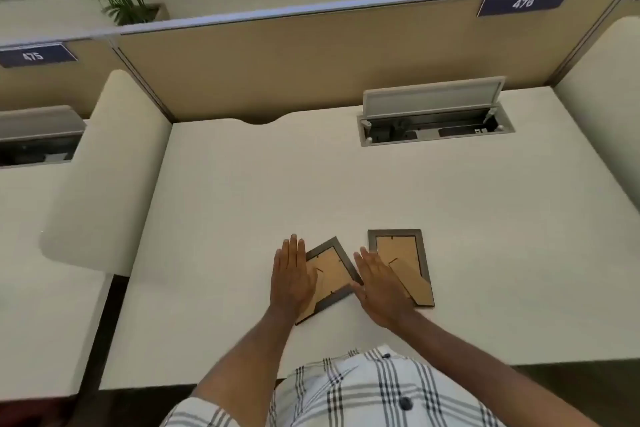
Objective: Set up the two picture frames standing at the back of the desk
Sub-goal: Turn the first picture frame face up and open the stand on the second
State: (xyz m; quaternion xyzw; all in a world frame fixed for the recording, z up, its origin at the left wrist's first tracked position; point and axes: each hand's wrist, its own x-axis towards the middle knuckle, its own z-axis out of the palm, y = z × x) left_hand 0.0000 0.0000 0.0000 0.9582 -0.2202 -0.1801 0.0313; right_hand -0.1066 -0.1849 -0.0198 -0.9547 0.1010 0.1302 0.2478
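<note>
Two small dark-edged picture frames lie face down on the white desk [346, 184], near its front edge, their brown backing boards and folded stands showing. The left frame [332, 272] is turned at an angle. The right frame [401, 253] lies nearly straight. My left hand [291, 274] rests flat, fingers stretched, over the left frame's left side. My right hand [379, 284] lies flat across the right frame's lower left part, touching the corner of the left frame. Neither hand grips anything.
A tan partition [311, 69] closes the desk's back edge. An open cable hatch [433, 121] with a raised lid sits at the back right. Rounded white dividers stand at the left [104, 166] and right [599, 97]. Plants stand behind the partition.
</note>
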